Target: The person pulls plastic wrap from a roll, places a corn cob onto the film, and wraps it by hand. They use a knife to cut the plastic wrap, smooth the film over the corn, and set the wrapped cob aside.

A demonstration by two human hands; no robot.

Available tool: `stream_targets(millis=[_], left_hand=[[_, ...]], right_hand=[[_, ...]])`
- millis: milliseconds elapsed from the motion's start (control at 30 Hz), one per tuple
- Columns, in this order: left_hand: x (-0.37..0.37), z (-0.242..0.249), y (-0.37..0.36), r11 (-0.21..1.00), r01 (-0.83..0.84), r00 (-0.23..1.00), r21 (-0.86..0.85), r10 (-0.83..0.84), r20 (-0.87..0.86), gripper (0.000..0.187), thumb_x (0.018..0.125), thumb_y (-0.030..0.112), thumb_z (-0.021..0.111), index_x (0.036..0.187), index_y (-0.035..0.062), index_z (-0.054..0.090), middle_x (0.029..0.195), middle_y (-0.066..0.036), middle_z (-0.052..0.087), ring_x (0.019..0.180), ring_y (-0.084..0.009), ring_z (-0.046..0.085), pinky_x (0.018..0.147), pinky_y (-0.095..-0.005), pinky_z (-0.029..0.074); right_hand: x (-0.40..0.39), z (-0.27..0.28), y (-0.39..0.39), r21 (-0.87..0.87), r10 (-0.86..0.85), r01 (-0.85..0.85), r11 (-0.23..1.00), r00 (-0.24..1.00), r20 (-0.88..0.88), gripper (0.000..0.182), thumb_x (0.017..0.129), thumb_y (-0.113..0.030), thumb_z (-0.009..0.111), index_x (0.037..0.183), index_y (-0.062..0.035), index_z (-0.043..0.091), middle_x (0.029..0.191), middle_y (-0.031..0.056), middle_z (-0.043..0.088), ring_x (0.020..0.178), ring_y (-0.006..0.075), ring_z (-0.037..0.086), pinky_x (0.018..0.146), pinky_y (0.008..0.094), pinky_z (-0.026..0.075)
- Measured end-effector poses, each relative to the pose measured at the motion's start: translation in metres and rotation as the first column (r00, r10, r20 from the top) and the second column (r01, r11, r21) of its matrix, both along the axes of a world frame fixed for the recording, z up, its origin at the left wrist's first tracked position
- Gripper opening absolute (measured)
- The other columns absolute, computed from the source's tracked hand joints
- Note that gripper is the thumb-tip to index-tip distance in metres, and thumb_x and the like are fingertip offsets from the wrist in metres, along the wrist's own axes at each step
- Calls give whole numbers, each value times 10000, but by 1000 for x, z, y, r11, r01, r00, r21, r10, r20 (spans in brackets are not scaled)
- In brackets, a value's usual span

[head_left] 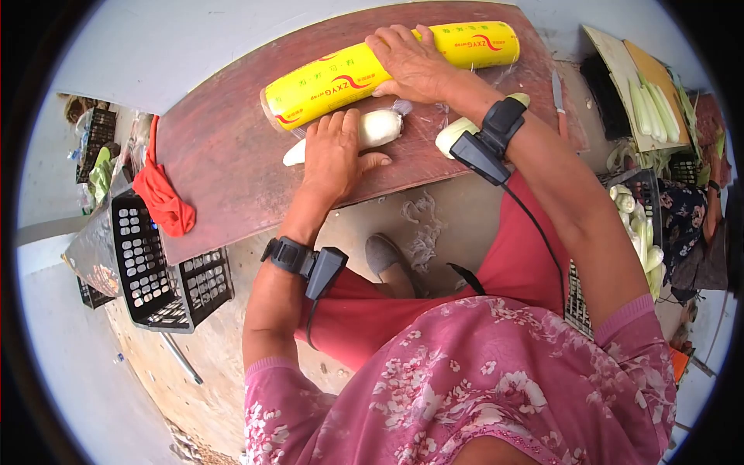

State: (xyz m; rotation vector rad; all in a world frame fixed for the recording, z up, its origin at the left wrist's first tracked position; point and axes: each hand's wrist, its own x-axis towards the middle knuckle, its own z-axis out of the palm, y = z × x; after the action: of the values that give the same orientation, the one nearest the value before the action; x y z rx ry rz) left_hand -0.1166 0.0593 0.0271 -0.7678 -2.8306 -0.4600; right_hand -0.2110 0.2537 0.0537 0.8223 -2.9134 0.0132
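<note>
While my right hand (412, 68) lies over the yellow wrap roll (335, 84), fingers slightly spread — probably to check its turning — my left hand (333, 155) covers a pale vegetable (380, 129) nearside on the table (232, 170): fingers close together, thumb out, presumably steadying it.

Bright, diffuse illumination, its source outside the view. The wall (178, 50) beyond the bench (225, 178) appears pale and nearly uniform; the crate (122, 263) at left falls almost to black, with little surface detail. Soft shading lies on the floor (368, 213) beneath the bench. Small highlights mark the film (402, 107) near the roll (298, 93), whose larger lettering remains legible. The hands (left (333, 151), right (415, 66)) are clearly rendered. Fisheye distortion bows straight edges, the circular field ends in black corners, and detail softens toward the periphery.
</note>
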Motion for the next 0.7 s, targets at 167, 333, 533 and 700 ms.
stream_targets(millis=[167,333,533,700], left_hand=[[-9,-6,3,999,-31,1000,-34,31,-8,727,664,460,805,1171,-5,569,1013,-141,640,1002,-317,601,869,-431,451],[-8,-9,2,999,-12,1000,-29,12,-25,657,660,430,816,1124,20,595,968,-134,646,972,-313,613,854,-425,465],[-5,-9,1,999,35,999,-1,-35,-40,656,667,424,817,1130,11,600,951,-140,648,955,-322,616,855,-425,472],[-7,-4,2,998,37,999,-41,-36,21,667,665,417,820,1141,4,604,984,-152,651,975,-328,616,873,-422,476]], right_hand=[[-5,-14,4,-39,66,-75,996,979,-193,681,792,-398,740,1302,-70,429,1243,118,468,1232,303,403,999,582,280],[-6,-15,4,-62,83,-100,993,968,-235,680,789,-388,743,1300,-68,429,1232,120,478,1224,308,414,997,585,285],[-5,-10,3,-78,64,-78,994,984,-168,672,792,-382,740,1305,-66,442,1264,127,470,1258,316,395,1021,594,265],[-2,-4,3,-89,31,-38,995,996,-78,736,792,-349,722,1386,-58,401,1379,139,408,1345,310,323,1073,573,217]])
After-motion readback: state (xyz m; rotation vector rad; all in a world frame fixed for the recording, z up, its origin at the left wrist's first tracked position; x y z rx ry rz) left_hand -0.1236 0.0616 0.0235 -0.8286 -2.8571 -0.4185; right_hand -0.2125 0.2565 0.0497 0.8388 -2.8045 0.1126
